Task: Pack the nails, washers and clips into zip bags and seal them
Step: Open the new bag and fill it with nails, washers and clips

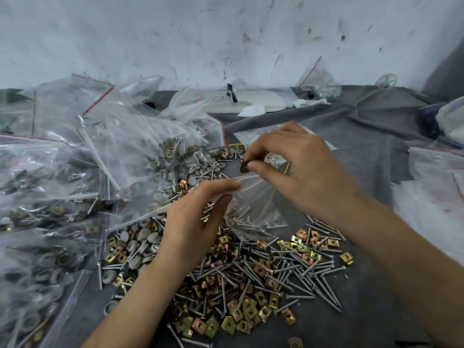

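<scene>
My left hand (198, 217) pinches the rim of a clear zip bag (256, 204) that holds several nails. Just above the bag's mouth, my right hand (296, 169) grips a brass clip (244, 167) between thumb and forefinger. Below both hands lies a loose heap of nails (301, 272), brass clips (241, 315) and grey washers (143, 244) on the grey cloth.
Filled and sealed zip bags (50, 197) pile up along the left side. More bags lie at the right edge (437, 172) and one stands at the back (319, 79). A white board (251, 99) rests near the scuffed wall. Grey cloth (364, 136) covers the table.
</scene>
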A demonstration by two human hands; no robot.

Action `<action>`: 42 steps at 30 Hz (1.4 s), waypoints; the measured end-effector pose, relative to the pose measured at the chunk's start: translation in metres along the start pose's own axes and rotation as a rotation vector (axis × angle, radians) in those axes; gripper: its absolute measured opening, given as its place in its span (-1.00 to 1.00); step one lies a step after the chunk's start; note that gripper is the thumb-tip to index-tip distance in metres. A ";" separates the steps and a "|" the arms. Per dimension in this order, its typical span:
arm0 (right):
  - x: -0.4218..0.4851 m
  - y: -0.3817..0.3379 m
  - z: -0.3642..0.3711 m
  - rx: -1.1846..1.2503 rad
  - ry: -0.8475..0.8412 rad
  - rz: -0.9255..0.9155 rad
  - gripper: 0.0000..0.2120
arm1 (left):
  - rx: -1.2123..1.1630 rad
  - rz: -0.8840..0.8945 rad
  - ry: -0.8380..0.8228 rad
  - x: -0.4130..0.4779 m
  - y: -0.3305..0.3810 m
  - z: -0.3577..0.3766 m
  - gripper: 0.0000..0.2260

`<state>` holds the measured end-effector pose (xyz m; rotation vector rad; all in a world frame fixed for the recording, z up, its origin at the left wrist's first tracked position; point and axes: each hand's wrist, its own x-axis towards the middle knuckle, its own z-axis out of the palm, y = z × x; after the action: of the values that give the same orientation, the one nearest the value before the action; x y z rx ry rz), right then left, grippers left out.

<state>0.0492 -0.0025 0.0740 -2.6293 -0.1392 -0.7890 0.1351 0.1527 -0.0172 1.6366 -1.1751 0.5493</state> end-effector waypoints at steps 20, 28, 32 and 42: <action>-0.014 0.002 0.010 -0.073 0.253 -0.035 -0.93 | 0.138 -0.032 0.166 0.002 -0.001 -0.002 -0.89; -0.049 0.020 0.053 -0.160 -0.627 0.354 -0.87 | 0.253 -0.131 0.270 0.004 0.000 -0.006 -0.88; -0.049 0.023 0.058 -0.160 -0.610 0.347 -0.84 | 0.257 -0.150 0.243 0.003 -0.001 -0.006 -0.84; -0.045 0.026 0.046 0.167 -0.433 0.471 -0.77 | 0.275 -0.104 0.192 0.003 -0.001 -0.004 -0.88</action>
<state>0.0398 -0.0071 0.0051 -2.4827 0.2780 -0.0466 0.1379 0.1552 -0.0135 1.8196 -0.8980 0.8096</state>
